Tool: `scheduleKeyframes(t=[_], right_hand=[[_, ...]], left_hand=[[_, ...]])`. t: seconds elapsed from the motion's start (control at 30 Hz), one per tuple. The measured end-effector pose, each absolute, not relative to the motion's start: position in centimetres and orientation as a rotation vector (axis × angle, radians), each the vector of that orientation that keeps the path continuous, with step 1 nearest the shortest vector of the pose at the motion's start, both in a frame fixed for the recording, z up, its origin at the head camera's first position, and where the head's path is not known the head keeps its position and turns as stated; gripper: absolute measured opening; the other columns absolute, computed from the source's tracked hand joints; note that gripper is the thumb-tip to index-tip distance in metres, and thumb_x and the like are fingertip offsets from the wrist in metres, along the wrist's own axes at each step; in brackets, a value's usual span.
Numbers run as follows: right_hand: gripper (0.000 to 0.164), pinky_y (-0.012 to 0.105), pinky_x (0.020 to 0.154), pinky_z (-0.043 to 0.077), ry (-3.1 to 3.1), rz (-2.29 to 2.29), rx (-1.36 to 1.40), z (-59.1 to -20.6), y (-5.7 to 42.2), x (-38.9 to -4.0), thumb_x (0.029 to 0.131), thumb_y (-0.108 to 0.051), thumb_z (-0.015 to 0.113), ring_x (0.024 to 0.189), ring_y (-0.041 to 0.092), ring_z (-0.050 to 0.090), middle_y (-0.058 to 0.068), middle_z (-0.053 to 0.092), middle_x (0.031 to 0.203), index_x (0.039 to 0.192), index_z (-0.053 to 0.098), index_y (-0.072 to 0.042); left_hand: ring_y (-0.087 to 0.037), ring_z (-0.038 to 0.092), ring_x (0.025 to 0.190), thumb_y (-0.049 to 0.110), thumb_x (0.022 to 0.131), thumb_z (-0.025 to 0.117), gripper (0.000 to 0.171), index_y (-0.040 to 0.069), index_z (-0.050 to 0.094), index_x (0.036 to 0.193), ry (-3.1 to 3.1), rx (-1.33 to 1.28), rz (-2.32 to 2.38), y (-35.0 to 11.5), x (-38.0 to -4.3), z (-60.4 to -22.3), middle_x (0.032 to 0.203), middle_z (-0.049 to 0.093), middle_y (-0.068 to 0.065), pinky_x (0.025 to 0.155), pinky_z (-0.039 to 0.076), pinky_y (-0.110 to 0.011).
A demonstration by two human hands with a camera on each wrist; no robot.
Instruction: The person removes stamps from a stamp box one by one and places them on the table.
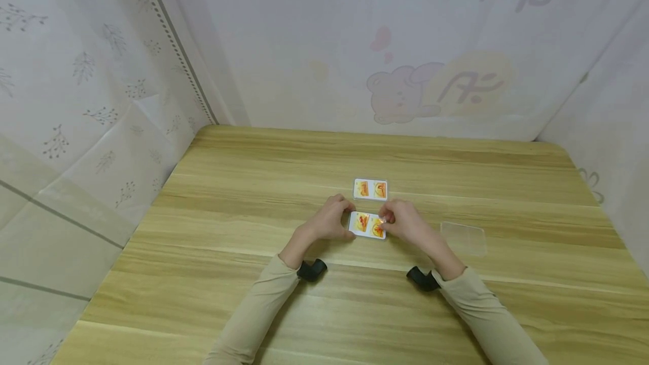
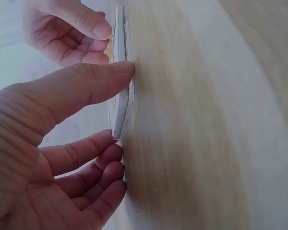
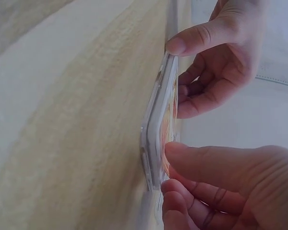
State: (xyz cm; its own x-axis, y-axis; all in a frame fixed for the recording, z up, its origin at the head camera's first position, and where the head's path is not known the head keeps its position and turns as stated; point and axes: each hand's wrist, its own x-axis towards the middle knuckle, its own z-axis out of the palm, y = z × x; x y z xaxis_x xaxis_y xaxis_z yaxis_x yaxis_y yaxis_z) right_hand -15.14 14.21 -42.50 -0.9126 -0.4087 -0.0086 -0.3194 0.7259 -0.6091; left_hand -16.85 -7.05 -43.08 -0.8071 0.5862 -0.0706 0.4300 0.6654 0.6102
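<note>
A stack of white cards (image 1: 363, 231) with orange and yellow pictures lies in a shallow clear plastic case (image 2: 130, 110) on the table. My left hand (image 1: 330, 219) holds its left end, thumb (image 2: 103, 79) at the near edge and fingers by the far edge. At the right end, the thumb (image 3: 192, 160) and forefinger of my right hand (image 1: 404, 219) pinch the top card (image 3: 166, 125) near its corner. Just beyond lies a second cased card stack (image 1: 370, 196), its top card showing two similar pictures.
A clear plastic lid (image 1: 462, 239) lies flat on the wooden table (image 1: 253, 185), right of my right hand. Patterned cloth (image 1: 284, 61) hangs behind the table and along its sides. Black wrist mounts (image 1: 311, 270) sit at both cuffs.
</note>
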Motion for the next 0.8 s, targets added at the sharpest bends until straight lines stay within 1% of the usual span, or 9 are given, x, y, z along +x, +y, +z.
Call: scheduleKeyframes(t=[0.27,0.37,0.57,0.8], right_hand=[[0.011,0.025,0.06,0.045,2.791,-0.935,-0.552,-42.56,14.02,-15.24,0.076,0.001,0.074,0.068,0.015,0.052,0.004,0.057,0.073,0.081,0.064,0.001],[0.011,0.024,0.059,0.044,2.802,-0.93,-0.546,-42.49,13.95,-15.24,0.075,0.001,0.074,0.067,0.014,0.051,0.004,0.056,0.071,0.078,0.063,0.0],[0.014,0.022,0.055,0.041,2.796,-0.945,-0.519,-42.35,13.85,-15.29,0.074,0.001,0.075,0.064,0.013,0.049,0.003,0.055,0.068,0.075,0.061,-0.001],[0.018,0.023,0.055,0.041,2.796,-0.971,-0.507,-42.35,13.72,-15.41,0.072,0.003,0.075,0.063,0.013,0.049,0.003,0.054,0.067,0.072,0.058,-0.002]], left_hand=[[-0.026,0.046,0.103,0.014,0.068,0.083,0.051,-0.003,0.06,0.111,2.63,0.816,0.842,-7.05,-16.83,-43.0,0.107,0.052,-0.011,0.093,0.041,-0.036],[-0.025,0.046,0.103,0.014,0.068,0.083,0.051,-0.003,0.06,0.111,2.634,0.815,0.837,-7.05,-16.83,-42.96,0.107,0.052,-0.011,0.093,0.041,-0.036],[-0.026,0.045,0.103,0.014,0.069,0.083,0.051,-0.003,0.06,0.11,2.629,0.822,0.845,-7.07,-16.78,-42.85,0.107,0.052,-0.011,0.093,0.041,-0.037],[-0.027,0.045,0.104,0.012,0.068,0.083,0.05,-0.003,0.06,0.11,2.616,0.811,0.875,-7.08,-16.71,-42.84,0.108,0.052,-0.012,0.093,0.04,-0.038]])
